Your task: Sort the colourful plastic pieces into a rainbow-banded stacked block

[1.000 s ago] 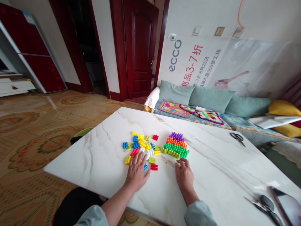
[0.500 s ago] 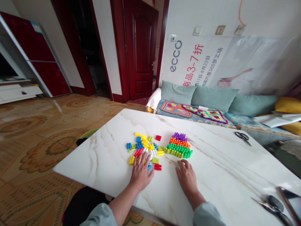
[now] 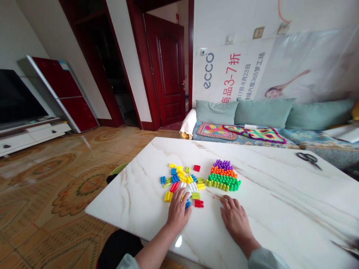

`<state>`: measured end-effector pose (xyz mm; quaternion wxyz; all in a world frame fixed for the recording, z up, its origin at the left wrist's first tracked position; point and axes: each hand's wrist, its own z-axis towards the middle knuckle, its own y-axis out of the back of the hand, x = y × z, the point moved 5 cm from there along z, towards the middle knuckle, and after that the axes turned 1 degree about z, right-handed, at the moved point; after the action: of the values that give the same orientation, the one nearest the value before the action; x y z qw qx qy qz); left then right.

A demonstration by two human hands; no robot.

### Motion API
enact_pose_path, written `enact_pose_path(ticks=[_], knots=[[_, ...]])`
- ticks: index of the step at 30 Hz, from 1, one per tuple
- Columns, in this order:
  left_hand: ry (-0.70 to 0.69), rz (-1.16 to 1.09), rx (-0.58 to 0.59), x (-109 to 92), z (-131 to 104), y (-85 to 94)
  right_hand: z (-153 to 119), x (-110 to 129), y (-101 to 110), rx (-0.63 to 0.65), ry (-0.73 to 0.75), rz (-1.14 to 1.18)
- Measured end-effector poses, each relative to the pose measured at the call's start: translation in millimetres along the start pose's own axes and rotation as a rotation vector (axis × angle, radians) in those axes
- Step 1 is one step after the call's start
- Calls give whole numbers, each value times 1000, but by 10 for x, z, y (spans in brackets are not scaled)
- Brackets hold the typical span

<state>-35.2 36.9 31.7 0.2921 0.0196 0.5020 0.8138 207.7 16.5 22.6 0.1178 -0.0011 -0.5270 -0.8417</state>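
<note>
My left hand (image 3: 178, 210) reaches over the near edge of a loose spread of small plastic pieces shaped like joined capsules. Its fingers are extended and partly cover some yellow pieces, while a blue piece (image 3: 187, 203) lies by the thumb. Among the spread are white pieces (image 3: 193, 186), yellow pieces (image 3: 181, 175) and a red piece (image 3: 199, 203). My right hand (image 3: 236, 218) lies on the table, fingers apart and holding nothing. Just beyond it stand packed rows of purple (image 3: 223, 164), orange (image 3: 223, 172), green (image 3: 226, 180) and olive pieces (image 3: 217, 184).
The pieces lie on a white marbled table (image 3: 126, 194). Black-handled scissors (image 3: 309, 158) rest near its far right edge, and another pointed tool (image 3: 347, 248) is cut off at the near right. A sofa with green cushions (image 3: 265, 113) stands behind.
The camera view has turned left, so the table and pieces sit further right. My left fingers have drawn closer together over the spread. The right hand stays resting by the rows.
</note>
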Motion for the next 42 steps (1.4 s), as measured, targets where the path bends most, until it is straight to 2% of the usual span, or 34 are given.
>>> enact_pose_path(ticks=[6,9,11,13,16,19,21,24,27,30,34,38,42], knots=[[-36,-118,-25,22,84,70,10,23,24,38,-27,7],[-34,-162,-5,45,349,68,14,27,38,35,-31,23],[-24,-138,63,68,628,15,14,24,35,38,-36,32],[2,-65,170,113,952,-91,11,16,24,41,-43,38],[29,-10,242,195,1431,-271,6,9,13,37,-56,44],[39,30,315,261,1784,-494,9,17,26,44,-71,56],[34,55,381,284,1915,-647,17,31,47,72,-86,71],[-4,74,485,279,1975,-833,33,52,81,127,-111,97],[-32,85,532,250,1952,-901,43,60,102,159,-131,105],[-41,86,508,215,1928,-816,40,57,104,164,-134,101],[-56,36,431,213,1888,-509,31,51,94,156,-114,91],[-53,-57,397,336,1720,-156,21,46,80,124,-86,83],[-17,-159,353,525,1446,88,15,38,66,80,-64,72]])
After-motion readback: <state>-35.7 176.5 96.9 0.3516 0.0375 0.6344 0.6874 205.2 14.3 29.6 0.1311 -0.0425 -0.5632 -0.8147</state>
